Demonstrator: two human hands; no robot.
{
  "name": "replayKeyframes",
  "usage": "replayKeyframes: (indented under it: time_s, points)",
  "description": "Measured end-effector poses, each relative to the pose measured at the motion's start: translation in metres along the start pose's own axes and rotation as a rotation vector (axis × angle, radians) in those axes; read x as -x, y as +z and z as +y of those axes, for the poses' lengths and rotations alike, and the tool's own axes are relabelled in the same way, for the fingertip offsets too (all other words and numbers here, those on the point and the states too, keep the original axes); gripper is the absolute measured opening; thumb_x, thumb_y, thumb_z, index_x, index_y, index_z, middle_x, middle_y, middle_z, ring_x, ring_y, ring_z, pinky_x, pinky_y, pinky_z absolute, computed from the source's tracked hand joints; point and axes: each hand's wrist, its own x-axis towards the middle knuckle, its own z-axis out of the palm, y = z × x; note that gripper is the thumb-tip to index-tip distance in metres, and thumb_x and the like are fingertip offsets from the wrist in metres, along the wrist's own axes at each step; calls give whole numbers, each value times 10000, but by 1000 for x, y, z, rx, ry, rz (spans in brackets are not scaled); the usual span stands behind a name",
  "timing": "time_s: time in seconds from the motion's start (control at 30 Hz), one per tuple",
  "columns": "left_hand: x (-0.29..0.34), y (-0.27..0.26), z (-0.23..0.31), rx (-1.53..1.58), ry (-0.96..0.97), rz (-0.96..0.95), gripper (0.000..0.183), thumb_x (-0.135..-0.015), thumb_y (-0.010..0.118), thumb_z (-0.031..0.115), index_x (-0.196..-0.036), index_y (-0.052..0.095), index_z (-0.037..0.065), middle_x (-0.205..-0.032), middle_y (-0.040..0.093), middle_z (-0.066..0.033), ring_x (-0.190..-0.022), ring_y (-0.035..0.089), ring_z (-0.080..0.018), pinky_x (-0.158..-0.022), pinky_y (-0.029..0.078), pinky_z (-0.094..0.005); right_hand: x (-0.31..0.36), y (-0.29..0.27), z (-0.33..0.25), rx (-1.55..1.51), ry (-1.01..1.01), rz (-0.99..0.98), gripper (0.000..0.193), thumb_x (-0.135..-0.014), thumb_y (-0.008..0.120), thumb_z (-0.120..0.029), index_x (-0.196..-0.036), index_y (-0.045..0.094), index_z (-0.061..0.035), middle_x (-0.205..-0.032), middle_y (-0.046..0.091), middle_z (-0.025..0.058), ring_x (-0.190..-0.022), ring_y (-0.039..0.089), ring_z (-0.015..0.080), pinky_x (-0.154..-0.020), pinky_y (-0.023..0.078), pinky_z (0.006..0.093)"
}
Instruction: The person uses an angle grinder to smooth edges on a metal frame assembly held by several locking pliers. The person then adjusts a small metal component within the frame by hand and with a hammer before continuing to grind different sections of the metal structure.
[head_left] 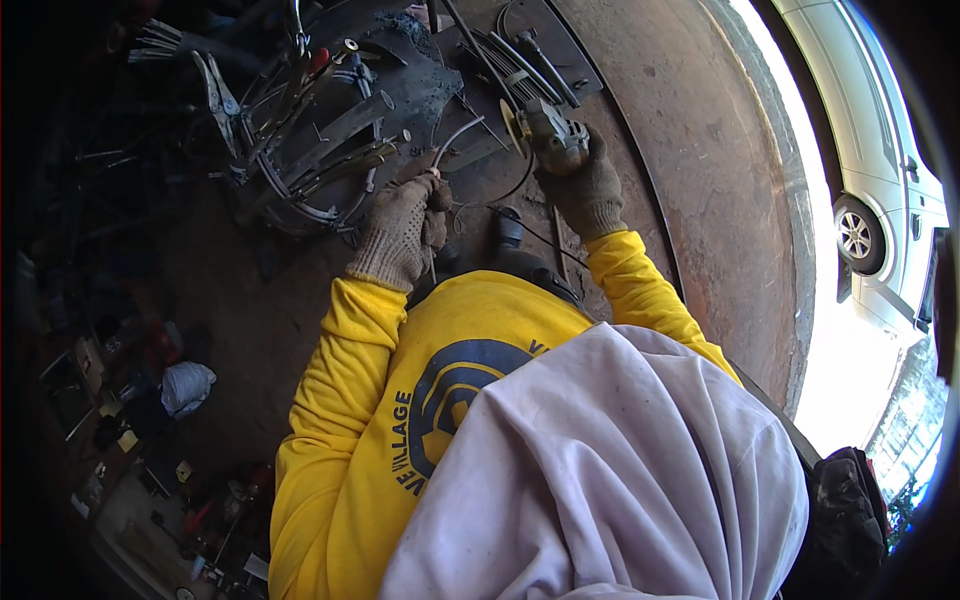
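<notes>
My left hand (398,228), in a brown knitted glove, is closed around a thin curved metal rod (457,136), whose free end bends up and to the right. In my right hand (586,192), gloved alike, is a grey angle grinder (556,138). Its yellowish disc (510,126) faces left and stands close to the rod's tip; I cannot tell whether they touch. Both hands are over the near side of a dark metal work surface (425,92). The fingers under the grinder are partly hidden.
Locking pliers (222,105) and several metal bars and rings crowd the work surface to the left. A dark cable (545,238) runs below the grinder. Bent rods (515,65) lie at the far side. Lower left is clutter with a white bag (187,387); a white car (870,130) stands outside at right.
</notes>
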Motion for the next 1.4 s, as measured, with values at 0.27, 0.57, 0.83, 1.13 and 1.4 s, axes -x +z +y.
replayKeyframes:
  time_s: [0.27, 0.57, 0.83, 1.13, 1.4]
  points:
    - [-5, 3, 0, -3, -16, 19, 229, -1010, 532, 162, -1196, 664, 144, -783, 621, -31, -458, 466, -89, -404, 408, -224, 5, -1, -1, 109, -181, 24, 908, -737, 852, -335, -1457, 372, -61, -1283, 627, 241, -1131, 656, 396, -937, 552, 434]
    - [-7, -2, -4, 56, -39, -32, 242, -1009, 528, 144, -1213, 659, 147, -803, 614, -39, -456, 459, -85, -410, 416, -234, 0, 10, 8, 42, -205, 94, 860, -739, 845, -367, -1427, 430, -60, -1236, 656, 222, -1101, 667, 399, -905, 557, 445]
    - [-3, -1, -5, 71, -18, -44, 249, -1014, 526, 160, -1226, 655, 148, -800, 618, -37, -477, 484, -84, -420, 441, -219, 0, 8, 4, -13, -168, 60, 842, -743, 843, -354, -1428, 434, -86, -1247, 652, 214, -1115, 660, 399, -909, 555, 449]
    - [1, -1, -2, 16, 2, 5, 243, -1010, 534, 160, -1213, 667, 140, -779, 613, -30, -463, 467, -79, -399, 405, -212, 7, 1, -5, 32, -41, 14, 899, -755, 841, -354, -1465, 364, -75, -1322, 614, 218, -1166, 647, 370, -974, 543, 416]
    - [-1, 3, 0, 12, -3, -27, 241, -1011, 528, 155, -1210, 660, 119, -784, 616, -40, -462, 466, -81, -397, 408, -217, 1, 7, 12, 49, -169, 73, 895, -766, 829, -402, -1458, 365, -76, -1276, 641, 238, -1133, 660, 386, -941, 540, 443]
